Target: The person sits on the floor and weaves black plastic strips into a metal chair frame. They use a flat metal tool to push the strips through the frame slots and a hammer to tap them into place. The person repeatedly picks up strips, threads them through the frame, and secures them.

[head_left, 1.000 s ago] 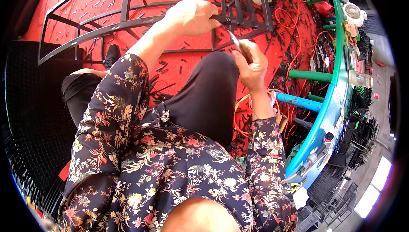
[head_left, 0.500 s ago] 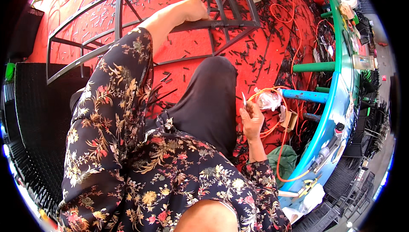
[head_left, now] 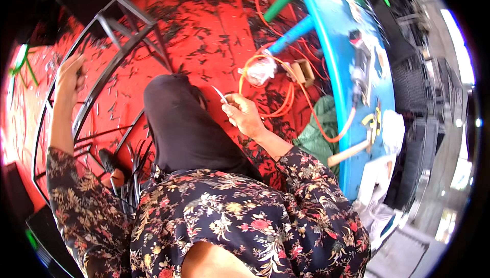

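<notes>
My right hand (head_left: 244, 115) is closed round a thin, pale, blade-like strip (head_left: 219, 93), whose narrow end sticks out past the thumb. It hangs beside my dark-trousered knee, above the red floor. Out to the left, my left arm reaches over a black metal frame (head_left: 115, 56) made of welded bars. My left hand (head_left: 70, 76) has its fingers curled in beside one of the frame's rails. Something dark shows between these fingers, but I cannot make out what it is or whether the hand grips the rail.
Dark scraps litter the red floor (head_left: 204, 28). At right stands a blue table (head_left: 332, 48) bearing a power tool (head_left: 361, 68) and a wooden-handled hammer (head_left: 349, 154). An orange hose (head_left: 309, 102) loops down by a clear plastic bag (head_left: 260, 71), a cardboard box (head_left: 304, 73) and green cloth (head_left: 319, 132).
The view has swung, bringing the table closer to the middle. My left hand and the frame now appear farther left, with the frame at a different angle. My right hand still holds the pale strip.
</notes>
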`<action>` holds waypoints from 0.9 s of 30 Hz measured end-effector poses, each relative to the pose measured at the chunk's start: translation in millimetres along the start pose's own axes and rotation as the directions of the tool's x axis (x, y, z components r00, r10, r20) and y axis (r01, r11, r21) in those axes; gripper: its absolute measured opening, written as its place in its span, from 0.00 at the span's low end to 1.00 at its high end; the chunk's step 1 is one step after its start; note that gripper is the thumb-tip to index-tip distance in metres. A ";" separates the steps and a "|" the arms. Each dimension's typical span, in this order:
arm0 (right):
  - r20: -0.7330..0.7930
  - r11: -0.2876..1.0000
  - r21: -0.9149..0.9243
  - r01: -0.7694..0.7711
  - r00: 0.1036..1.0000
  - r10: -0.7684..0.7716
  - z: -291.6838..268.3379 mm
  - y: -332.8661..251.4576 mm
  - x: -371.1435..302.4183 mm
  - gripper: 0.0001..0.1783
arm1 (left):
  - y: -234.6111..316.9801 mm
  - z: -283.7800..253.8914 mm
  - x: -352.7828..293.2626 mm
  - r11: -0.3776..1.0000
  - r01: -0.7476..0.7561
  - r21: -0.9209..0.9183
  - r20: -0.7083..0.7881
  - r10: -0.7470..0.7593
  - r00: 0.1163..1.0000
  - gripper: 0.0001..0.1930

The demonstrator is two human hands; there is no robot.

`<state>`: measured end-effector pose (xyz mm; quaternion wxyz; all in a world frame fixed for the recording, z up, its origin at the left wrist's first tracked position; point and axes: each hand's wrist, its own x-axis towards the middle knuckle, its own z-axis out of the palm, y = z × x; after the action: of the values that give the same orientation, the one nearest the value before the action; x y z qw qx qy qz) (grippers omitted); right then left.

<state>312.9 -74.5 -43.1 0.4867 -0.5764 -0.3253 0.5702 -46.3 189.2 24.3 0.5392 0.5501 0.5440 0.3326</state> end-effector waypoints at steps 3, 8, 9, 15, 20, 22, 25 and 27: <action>-0.030 0.998 -0.044 0.035 0.999 -0.036 -12.6 -22.2 -24.0 0.08 | -5.0 -6.9 -0.1 0.996 0.076 -0.040 -0.019 -0.077 0.997 0.08; -0.331 0.966 -0.161 0.201 0.911 -0.245 -83.0 -87.6 -71.0 0.09 | -45.2 -38.8 13.9 0.977 0.209 0.034 0.003 -0.209 0.978 0.09; -0.427 0.958 -0.152 0.241 0.859 -0.284 -100.7 -98.6 -76.2 0.09 | -45.2 -43.8 6.9 0.978 0.206 0.042 -0.012 -0.206 0.978 0.09; -0.867 0.906 -0.397 -0.148 0.384 -0.318 -272.4 -115.2 -140.4 0.14 | -65.7 -39.1 28.4 0.985 0.170 0.001 0.051 -0.170 0.984 0.09; -0.703 0.407 -0.657 -0.634 0.320 -0.636 -325.5 -95.9 -166.6 0.21 | -61.8 -25.2 27.3 0.991 0.132 0.001 0.084 -0.132 0.988 0.07; -0.641 0.227 -0.597 -0.769 0.287 -0.712 -326.9 -110.3 -170.7 0.26 | -61.7 -27.3 25.7 0.992 0.126 0.018 0.070 -0.127 0.989 0.08; -0.902 0.359 -0.319 -0.877 0.165 -0.399 -335.7 -123.3 -185.8 0.33 | -63.0 -25.5 25.1 0.991 0.131 0.038 0.033 -0.132 0.991 0.08; -0.935 0.340 -0.317 -0.885 0.231 -0.270 -338.8 -126.8 -181.4 0.35 | -86.5 -39.5 28.8 0.996 0.086 -0.038 -0.071 -0.088 0.994 0.05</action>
<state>640.6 -267.7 94.9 0.0290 -0.9973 -0.0620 -0.0268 -99.3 210.9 -56.9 0.5427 0.5040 0.5807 0.3379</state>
